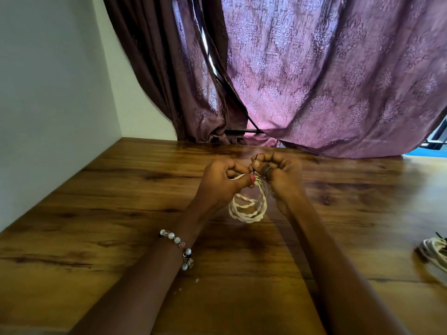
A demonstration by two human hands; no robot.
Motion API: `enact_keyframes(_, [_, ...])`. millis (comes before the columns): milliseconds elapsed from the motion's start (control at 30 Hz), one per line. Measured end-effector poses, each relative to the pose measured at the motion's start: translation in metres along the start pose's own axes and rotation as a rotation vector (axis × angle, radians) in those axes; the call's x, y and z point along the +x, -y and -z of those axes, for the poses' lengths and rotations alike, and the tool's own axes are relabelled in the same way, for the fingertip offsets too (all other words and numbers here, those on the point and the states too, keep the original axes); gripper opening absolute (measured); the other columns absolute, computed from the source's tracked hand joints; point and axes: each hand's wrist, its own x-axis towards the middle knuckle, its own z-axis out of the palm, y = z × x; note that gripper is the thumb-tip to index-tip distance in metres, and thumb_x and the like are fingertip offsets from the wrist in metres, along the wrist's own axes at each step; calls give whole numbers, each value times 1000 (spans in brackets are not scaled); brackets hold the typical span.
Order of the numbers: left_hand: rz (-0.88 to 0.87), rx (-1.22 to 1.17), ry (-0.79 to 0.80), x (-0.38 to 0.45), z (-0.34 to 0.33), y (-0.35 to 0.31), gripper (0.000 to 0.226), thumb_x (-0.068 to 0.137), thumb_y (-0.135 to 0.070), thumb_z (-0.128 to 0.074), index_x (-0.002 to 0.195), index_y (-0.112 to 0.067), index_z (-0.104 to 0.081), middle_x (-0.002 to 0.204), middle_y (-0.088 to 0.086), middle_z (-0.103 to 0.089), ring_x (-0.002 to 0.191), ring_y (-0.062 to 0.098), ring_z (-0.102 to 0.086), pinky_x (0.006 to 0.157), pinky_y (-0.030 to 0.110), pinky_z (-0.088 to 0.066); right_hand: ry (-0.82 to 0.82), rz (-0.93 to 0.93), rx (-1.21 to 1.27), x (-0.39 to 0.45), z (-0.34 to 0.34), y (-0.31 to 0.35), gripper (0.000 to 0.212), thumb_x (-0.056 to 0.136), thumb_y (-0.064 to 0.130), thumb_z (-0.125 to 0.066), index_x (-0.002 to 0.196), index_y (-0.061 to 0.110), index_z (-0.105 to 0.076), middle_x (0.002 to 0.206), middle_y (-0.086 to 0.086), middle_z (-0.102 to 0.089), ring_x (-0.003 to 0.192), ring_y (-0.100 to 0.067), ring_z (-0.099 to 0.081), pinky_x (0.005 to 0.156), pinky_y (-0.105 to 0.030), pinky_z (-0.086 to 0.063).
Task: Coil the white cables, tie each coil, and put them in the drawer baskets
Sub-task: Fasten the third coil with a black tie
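Note:
A coil of white twisted cable [246, 209] hangs between my two hands above the wooden table [121, 201]. My left hand [222, 182] grips the coil's top left with curled fingers and thumb. My right hand [278, 172] pinches a thin black tie [254, 163] at the top of the coil, its fingers curled round the cable too. The tie's wrap is mostly hidden by my fingers. A second white cable coil [434, 256] with a black tie lies at the table's right edge, cut off by the frame.
A purple patterned curtain [314, 81] hangs behind the table's far edge. A white wall [48, 93] closes the left side. A bead bracelet [177, 245] sits on my left wrist. No drawer or basket is in view.

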Motion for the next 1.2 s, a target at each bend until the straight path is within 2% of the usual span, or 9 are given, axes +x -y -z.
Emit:
enact_keyframes(133, [-5, 74, -50, 0, 0, 4, 37, 70, -20, -76, 105, -21, -63, 77, 7, -74, 73, 21, -72, 67, 43, -59, 1, -41, 52, -3, 0, 2, 11, 82, -13, -60, 90, -6, -64, 59, 0, -69, 54, -9, -65, 50, -17, -50])
enact_keyframes(233, [-41, 162, -66, 1, 2, 4, 45, 71, -20, -77, 113, -20, -61, 76, 4, -73, 72, 13, -70, 69, 39, -58, -5, -29, 24, -2, 2, 3, 16, 80, -11, -65, 91, -1, -65, 63, -1, -70, 59, -11, -68, 52, -19, -51])
enact_keyframes(400, [-61, 155, -59, 0, 5, 1, 21, 76, -7, -75, 95, -15, -69, 80, -4, -72, 71, 5, -68, 69, 30, -56, -17, 47, -56, -2, 2, 4, 17, 77, -9, -69, 91, 1, -68, 65, 6, -72, 63, -7, -68, 55, -17, -52])
enact_keyframes(533, [-95, 196, -71, 0, 7, 2, 20, 74, -7, -78, 92, -15, -73, 83, -16, -68, 75, -1, -66, 72, 24, -55, -42, 105, -92, -4, -1, 3, 18, 78, -12, -67, 88, 1, -69, 72, 5, -71, 68, -8, -67, 63, -21, -55])
enact_keyframes(667, [-85, 182, -85, 3, 9, 4, 15, 76, -8, -76, 88, -16, -73, 81, -11, -70, 73, 4, -67, 70, 31, -56, -26, 111, -81, -5, -6, -1, 19, 83, -12, -60, 81, 7, -65, 77, -11, -66, 75, -23, -62, 71, -34, -52])
enact_keyframes(800, [-205, 261, -109, 3, 11, 6, 20, 77, -17, -69, 95, -10, -74, 90, -2, -74, 83, 10, -69, 75, 34, -56, 8, 91, -30, -7, -10, -1, 10, 88, -11, -53, 89, -5, -60, 78, -11, -63, 71, -10, -62, 65, -20, -50])
enact_keyframes(900, [-225, 206, -150, 0, 8, 6, 17, 80, -7, -69, 97, -9, -73, 90, 0, -74, 80, 10, -70, 72, 28, -56, -13, 81, -9, -7, -10, -1, 10, 88, -13, -51, 91, -8, -59, 77, -12, -60, 65, -4, -60, 60, -15, -48])
enact_keyframes(1033, [-170, 88, -199, 1, -4, 7, 7, 81, -8, -69, 86, -13, -71, 77, 5, -73, 68, 14, -70, 65, 31, -57, -55, 90, -27, 0, -8, -5, 19, 86, -14, -53, 82, 4, -60, 76, -12, -61, 71, -17, -59, 67, -27, -50])
enact_keyframes(1200, [-113, -36, -160, 2, -14, 8, 5, 85, -9, -63, 88, -11, -67, 72, 10, -68, 62, 18, -65, 61, 40, -54, -117, 107, -8, 2, -6, -5, 23, 85, -16, -53, 79, 5, -60, 74, -10, -60, 71, -18, -57, 69, -30, -50])
